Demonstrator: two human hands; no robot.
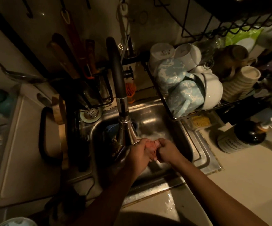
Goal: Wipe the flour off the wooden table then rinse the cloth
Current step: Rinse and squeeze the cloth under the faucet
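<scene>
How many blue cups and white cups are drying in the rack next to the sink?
Blue speckled cups: 2
White cups: 4 that show clearly
Total: 6
More may be hidden behind them in the rack.

Glossy stainless-steel sink (200, 154) and faucet head (126, 128); soft pinkish cloth (150, 148); glazed ceramic bowls (212, 90); smooth, matt beige worktop (246, 173).
</scene>
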